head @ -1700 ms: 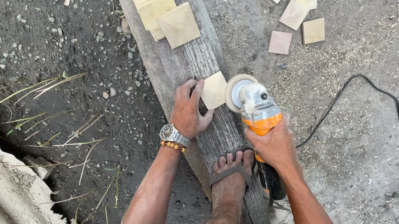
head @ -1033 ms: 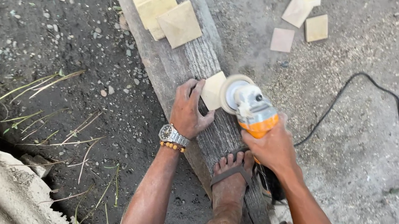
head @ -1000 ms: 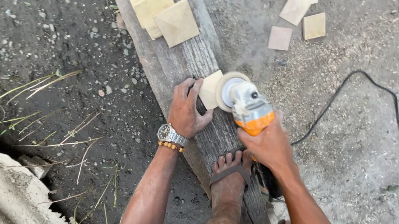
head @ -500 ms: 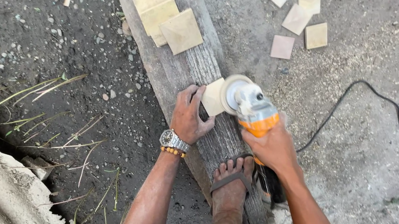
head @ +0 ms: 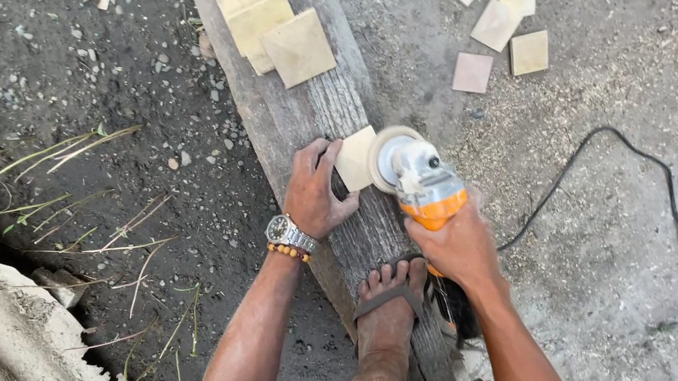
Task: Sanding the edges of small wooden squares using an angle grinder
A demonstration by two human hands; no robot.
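I saw the left hand spread flat, fingers pinning a small square wooden tile to the weathered plank; the right hand was wrapped tight round the orange sander, its disc touching the tile's right edge; a sandalled foot stood on the plank behind.
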